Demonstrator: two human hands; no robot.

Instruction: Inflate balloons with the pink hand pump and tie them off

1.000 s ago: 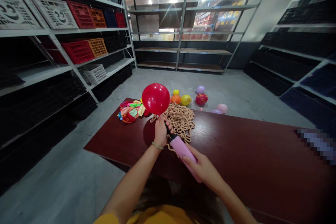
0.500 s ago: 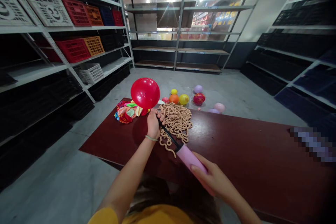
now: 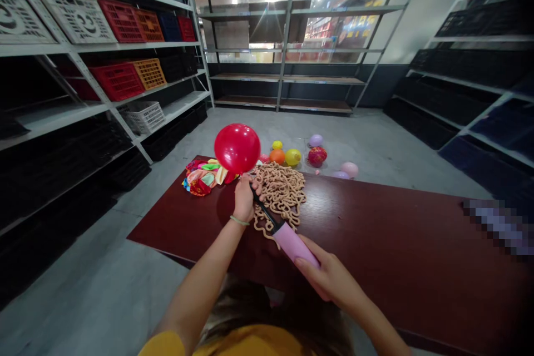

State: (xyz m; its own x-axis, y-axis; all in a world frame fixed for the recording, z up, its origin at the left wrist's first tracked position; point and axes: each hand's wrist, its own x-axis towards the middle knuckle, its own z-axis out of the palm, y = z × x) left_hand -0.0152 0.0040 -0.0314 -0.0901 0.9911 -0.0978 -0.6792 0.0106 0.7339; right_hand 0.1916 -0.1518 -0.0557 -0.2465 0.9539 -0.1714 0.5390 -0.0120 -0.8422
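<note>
A shiny red balloon (image 3: pixel 237 148), inflated and round, stands above my left hand (image 3: pixel 245 199). My left hand is closed around the black front end of a balloon pump (image 3: pixel 296 246), right at the balloon's neck. The fingers hide where neck and nozzle meet. My right hand (image 3: pixel 323 271) is wrapped around the pump's pink barrel, lower and to the right. A stretch of black shaft (image 3: pixel 266 214) shows between the two hands. Just behind lies a heap of tan, cord-like curly strands (image 3: pixel 279 189). Flat balloons in many colours (image 3: pixel 205 178) are piled to the left.
The dark red table (image 3: pixel 375 222) runs to the right, with a blurred purple item (image 3: pixel 498 225) at its far end. Several inflated balloons, one orange (image 3: pixel 276 156), lie beyond the table. Shelves with crates (image 3: pixel 119 19) line the left side.
My right hand and the pink barrel have moved up and left towards my left hand, so less black shaft shows. The red balloon has shifted slightly to the right.
</note>
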